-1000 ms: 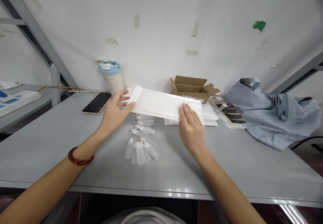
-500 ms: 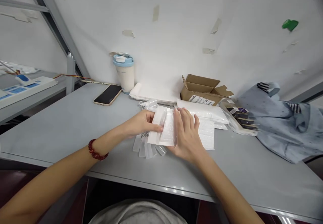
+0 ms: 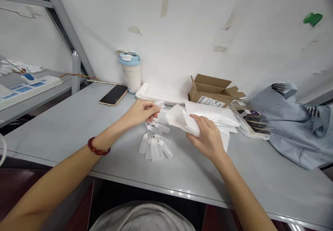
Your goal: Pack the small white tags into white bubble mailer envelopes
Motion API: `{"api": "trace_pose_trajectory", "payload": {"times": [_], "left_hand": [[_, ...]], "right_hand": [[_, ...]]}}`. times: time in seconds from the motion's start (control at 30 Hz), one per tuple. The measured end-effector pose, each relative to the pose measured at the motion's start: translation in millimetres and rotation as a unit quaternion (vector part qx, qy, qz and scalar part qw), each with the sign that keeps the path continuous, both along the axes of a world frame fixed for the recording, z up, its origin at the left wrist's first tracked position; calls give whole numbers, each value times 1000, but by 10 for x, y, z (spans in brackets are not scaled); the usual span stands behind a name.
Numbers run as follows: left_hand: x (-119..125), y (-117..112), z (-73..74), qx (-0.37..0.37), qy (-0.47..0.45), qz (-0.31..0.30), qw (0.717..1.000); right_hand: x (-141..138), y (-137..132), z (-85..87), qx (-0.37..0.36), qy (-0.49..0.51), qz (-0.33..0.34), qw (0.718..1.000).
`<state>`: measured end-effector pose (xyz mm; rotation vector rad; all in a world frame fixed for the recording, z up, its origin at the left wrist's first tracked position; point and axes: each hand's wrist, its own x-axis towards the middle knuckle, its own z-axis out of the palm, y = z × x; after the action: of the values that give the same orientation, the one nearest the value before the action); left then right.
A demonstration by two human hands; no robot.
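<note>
The fingers of the right hand (image 3: 206,137) grasp a white envelope (image 3: 184,120) right of the clear tags (image 3: 155,147); the left hand's (image 3: 140,113) bent fingers reach those tags, grip unclear. Surface (image 3: 182,170) stretches from tags to near edge.

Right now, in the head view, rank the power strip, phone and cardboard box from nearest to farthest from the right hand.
1. Cardboard box, just beyond the right hand
2. Phone, on the table's left
3. Power strip, far left
</note>
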<state>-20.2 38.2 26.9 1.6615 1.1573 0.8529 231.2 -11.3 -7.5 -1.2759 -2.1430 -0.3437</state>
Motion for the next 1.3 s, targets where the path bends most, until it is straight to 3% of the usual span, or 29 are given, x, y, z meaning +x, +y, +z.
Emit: {"api": "trace_pose_trajectory", "payload": {"times": [0.07, 0.13, 0.23, 0.3, 0.5, 0.9, 1.1, 1.3], "left_hand": [[-131, 44, 59, 12, 37, -29, 999], [-230, 58, 101, -10, 104, -134, 985], [-265, 24, 107, -72, 196, -293, 933], [-221, -13, 77, -86, 226, -334, 911], [-96, -70, 8, -66, 254, -350, 899], [-109, -72, -33, -47, 243, -366, 897], [-184, -73, 59, -56, 191, -365, 910], [-355, -49, 192, -11, 111, -335, 936]], "right_hand": [[52, 16, 21, -12, 10, -14, 1000], [82, 24, 39, -17, 13, -21, 1000], [87, 27, 48, -25, 10, -18, 999], [77, 27, 43, -33, 7, -13, 999], [68, 31, 24, -37, 2, -10, 999], [51, 12, 38, -44, -1, -10, 999], [51, 1, 44, -61, -10, -10, 998], [25, -16, 50, -85, -11, 0, 996]]}}
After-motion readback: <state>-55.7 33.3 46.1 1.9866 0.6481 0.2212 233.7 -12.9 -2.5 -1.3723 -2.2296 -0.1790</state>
